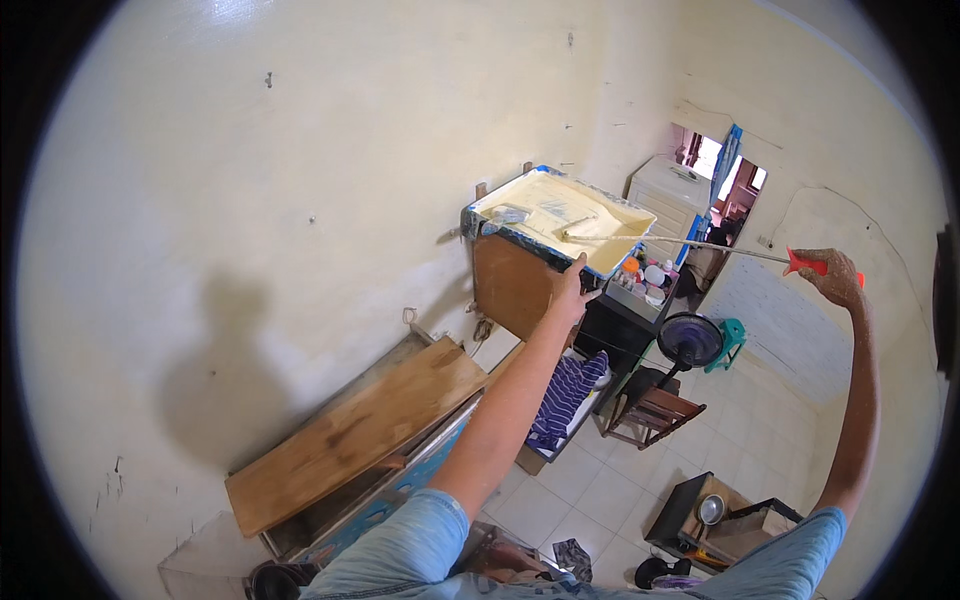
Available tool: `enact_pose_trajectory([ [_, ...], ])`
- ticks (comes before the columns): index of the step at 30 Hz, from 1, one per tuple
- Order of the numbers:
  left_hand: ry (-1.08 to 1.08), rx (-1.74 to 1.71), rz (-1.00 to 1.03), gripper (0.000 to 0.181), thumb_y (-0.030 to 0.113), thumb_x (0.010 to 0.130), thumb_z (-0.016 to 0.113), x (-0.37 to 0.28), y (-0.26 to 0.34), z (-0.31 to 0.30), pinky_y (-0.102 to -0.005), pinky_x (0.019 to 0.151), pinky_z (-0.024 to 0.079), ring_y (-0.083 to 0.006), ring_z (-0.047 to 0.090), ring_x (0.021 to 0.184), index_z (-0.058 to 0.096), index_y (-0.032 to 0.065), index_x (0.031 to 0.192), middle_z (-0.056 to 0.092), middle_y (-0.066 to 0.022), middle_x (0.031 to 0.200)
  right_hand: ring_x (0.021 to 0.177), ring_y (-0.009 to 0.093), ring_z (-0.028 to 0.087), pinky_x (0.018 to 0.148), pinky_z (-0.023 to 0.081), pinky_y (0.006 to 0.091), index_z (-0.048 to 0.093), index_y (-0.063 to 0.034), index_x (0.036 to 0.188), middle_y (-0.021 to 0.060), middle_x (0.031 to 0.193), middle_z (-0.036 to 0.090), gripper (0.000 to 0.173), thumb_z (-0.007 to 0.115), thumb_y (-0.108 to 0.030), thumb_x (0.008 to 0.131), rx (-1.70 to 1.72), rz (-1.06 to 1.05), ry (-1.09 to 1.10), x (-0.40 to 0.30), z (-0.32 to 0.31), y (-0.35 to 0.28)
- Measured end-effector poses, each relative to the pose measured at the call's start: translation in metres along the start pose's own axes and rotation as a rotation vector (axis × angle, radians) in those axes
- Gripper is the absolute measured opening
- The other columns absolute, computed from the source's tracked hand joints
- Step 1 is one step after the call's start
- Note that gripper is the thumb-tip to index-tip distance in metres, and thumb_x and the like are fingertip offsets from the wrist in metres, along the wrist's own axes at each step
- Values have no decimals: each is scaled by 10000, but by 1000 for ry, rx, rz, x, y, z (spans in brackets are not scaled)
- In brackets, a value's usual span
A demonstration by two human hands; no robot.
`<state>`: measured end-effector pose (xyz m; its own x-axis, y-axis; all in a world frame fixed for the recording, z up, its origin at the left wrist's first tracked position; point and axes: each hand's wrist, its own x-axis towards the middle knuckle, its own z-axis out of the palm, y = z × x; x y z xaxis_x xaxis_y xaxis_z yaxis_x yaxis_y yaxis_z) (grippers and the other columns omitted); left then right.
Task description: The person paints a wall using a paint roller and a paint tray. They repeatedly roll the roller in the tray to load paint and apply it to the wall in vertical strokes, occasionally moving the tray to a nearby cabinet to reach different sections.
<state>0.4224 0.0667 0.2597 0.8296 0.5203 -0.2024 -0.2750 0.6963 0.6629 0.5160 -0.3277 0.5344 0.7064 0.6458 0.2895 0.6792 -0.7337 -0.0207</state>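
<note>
My right hand point(832, 279) is closed around the red handle point(808, 264) of a long-rod paint roller at the right. Its thin metal rod point(697, 244) reaches left to the paint tray, where the roller end lies in cream paint. My left hand point(574, 291) touches the near edge of the paint tray point(637, 217), thumb up and another finger spread; whether it grips the rim is unclear. The tray rests on top of a brown wooden cabinet point(510, 281). At its left side a clear plastic piece point(508, 216) lies in the paint.
The wall point(375, 150) with nails stands at left. A wooden board point(352, 435) lies below it. Bottles and jars point(654, 276) stand beside the cabinet. A fan point(688, 337), a wooden chair point(660, 412), a green stool point(729, 345) and an open box with a pan point(711, 510) are on the tiled floor.
</note>
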Motion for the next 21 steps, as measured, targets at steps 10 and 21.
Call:
enact_pose_trajectory([
  [10,73,-42,95,574,271,870,707,16,-15,-5,-491,1056,375,-252,465,1230,445,101,1351,471,-93,1359,1055,318,633,925,483,420,673,-176,1205,115,1146,681,374,666,-262,841,-1,-92,49,26,65,-16],
  [21,91,-42,120,540,279,904,661,4,-5,-11,-454,1053,371,-222,464,1231,425,99,1355,470,-77,1355,903,324,670,852,507,407,701,-88,1132,171,1007,707,383,722,-221,774,-48,-176,34,6,13,1],
])
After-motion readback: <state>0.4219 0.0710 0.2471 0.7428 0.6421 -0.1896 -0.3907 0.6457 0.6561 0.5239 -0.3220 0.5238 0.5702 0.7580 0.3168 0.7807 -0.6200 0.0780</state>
